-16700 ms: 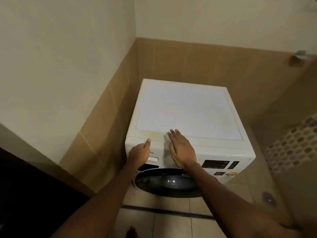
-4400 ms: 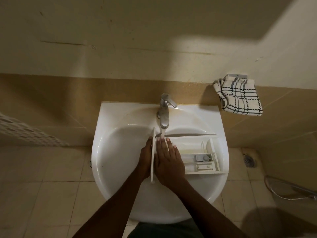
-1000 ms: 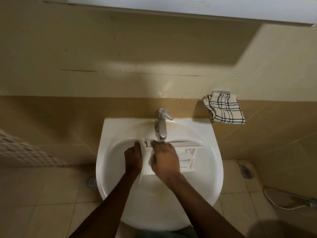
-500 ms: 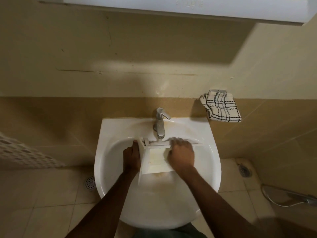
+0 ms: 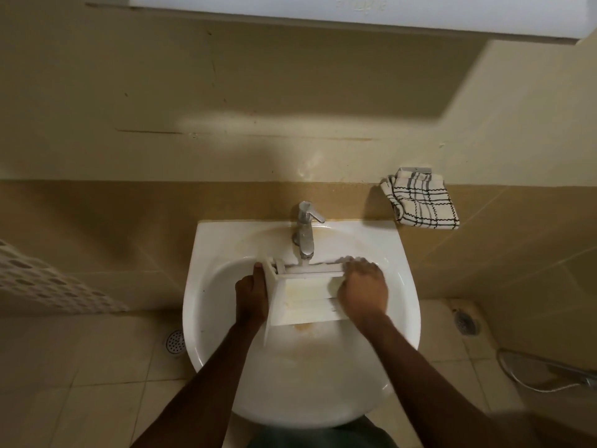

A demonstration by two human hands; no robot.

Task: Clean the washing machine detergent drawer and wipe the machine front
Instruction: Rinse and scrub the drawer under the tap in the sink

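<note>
The white detergent drawer (image 5: 307,302) is held over the white sink (image 5: 397,253), turned so its stained underside faces up, under the chrome tap (image 5: 305,234). My left hand (image 5: 252,295) grips the drawer's front panel at its left end. My right hand (image 5: 363,294) has its fingers curled over the drawer's right end. Brownish water lies in the basin just below the drawer. The washing machine is out of view.
A checked cloth (image 5: 420,202) hangs on the wall to the right of the sink. A floor drain (image 5: 174,341) sits left of the basin, another drain (image 5: 465,321) to the right, and a hose (image 5: 549,373) lies at the right. A white shelf (image 5: 355,14) juts out overhead.
The drawer has been turned from compartments-up to underside-up under the tap. My right hand slid from the drawer's left part to its right end. Brownish water appeared in the basin.
</note>
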